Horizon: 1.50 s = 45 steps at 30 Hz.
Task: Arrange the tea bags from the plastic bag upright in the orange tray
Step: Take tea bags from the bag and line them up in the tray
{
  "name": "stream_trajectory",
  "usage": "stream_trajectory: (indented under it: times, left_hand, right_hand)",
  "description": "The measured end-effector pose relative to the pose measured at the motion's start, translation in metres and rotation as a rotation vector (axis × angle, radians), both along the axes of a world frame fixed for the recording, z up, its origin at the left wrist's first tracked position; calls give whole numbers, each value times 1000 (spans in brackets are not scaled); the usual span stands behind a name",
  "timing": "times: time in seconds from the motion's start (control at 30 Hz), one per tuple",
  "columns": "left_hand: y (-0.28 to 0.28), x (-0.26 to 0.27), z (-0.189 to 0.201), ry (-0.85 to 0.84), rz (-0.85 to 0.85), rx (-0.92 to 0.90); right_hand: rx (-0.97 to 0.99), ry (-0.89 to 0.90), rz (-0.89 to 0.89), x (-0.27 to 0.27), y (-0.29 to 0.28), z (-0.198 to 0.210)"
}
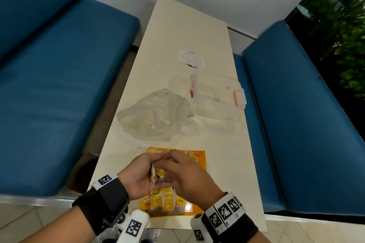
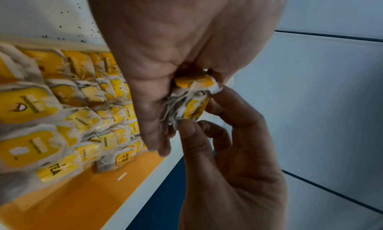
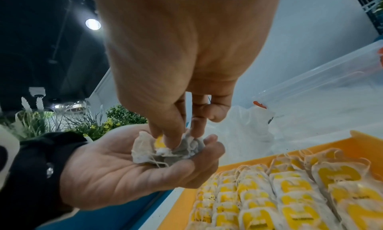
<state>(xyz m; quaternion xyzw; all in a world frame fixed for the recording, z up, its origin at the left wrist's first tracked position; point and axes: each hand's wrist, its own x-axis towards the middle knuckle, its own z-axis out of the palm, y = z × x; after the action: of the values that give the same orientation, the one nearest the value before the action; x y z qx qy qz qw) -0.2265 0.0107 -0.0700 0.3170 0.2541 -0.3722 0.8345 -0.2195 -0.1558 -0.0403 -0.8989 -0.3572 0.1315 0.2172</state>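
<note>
Blue benches flank a pale table [image 1: 187, 45]. Over the tray [image 1: 201, 156], the left hand [image 1: 136, 175] cups a clump of tea bags [image 3: 165, 150] while right hand [image 1: 189, 173] fingers pinch into it. Strings look tangled — tugging one could tear paper, adding to the spilled specks, or drop bags onto the upright rows [image 3: 290, 192]. The bag [image 1: 156, 116] lies slack beyond.

Head overhead; wrists close (tray [image 1: 200, 157] shared)

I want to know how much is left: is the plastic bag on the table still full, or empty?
Apparently empty: the plastic bag lies collapsed and see-through on the table, no tea bags showing inside.
</note>
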Motion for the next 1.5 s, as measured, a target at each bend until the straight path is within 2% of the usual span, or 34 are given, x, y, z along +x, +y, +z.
stream_trajectory:
  times: [0.1, 0.17, 0.3, 0.37, 0.53, 0.67, 0.9, 1.1, 1.17, 1.27, 1.33, 1.43, 1.5]
  left_hand:
    - [0, 1, 1, 14, -2, 10]
    - [1, 2, 1, 20, -4, 12]
    - [-1, 3, 0, 10, 41, 6]
    - [-4, 3, -2, -4, 71, 15]
    - [-9, 6, -4, -3, 187, 23]
    - [-12, 6, -5, -37, 236, 32]
    - [-8, 6, -8, -89, 266, 50]
    - [3, 6, -10, -84, 249, 69]
    - [6, 6, -7, -105, 251, 96]
    - [7, 6, -2, -250, 135, 304]
    - [6, 7, -2, -447, 36, 484]
    - [1, 7, -4, -750, -166, 699]
    - [-7, 5, -8, -855, -297, 783]
  right_hand:
    - [-51, -21, 36, 2, -2, -2]
    - [3, 32, -20, 3, -3, -1]
    - [242, 272, -438, -1, 3, 2]
    - [250, 309, -623, -1, 8, -2]
    - [188, 297, -798, 2, 7, -4]
    - [269, 432, -802, 1, 9, -8]
    - [340, 449, -791, 7, 5, 10]
    - [243, 175, -703, 19, -18, 37]
    - [129, 74, -603, 21, -26, 38]
    - [-148, 37, -469, 22, -35, 30]
    - [-233, 77, -439, 22, -38, 29]
    - [-219, 125, -382, 18, -36, 31]
    - [-157, 123, -381, 15, -34, 33]
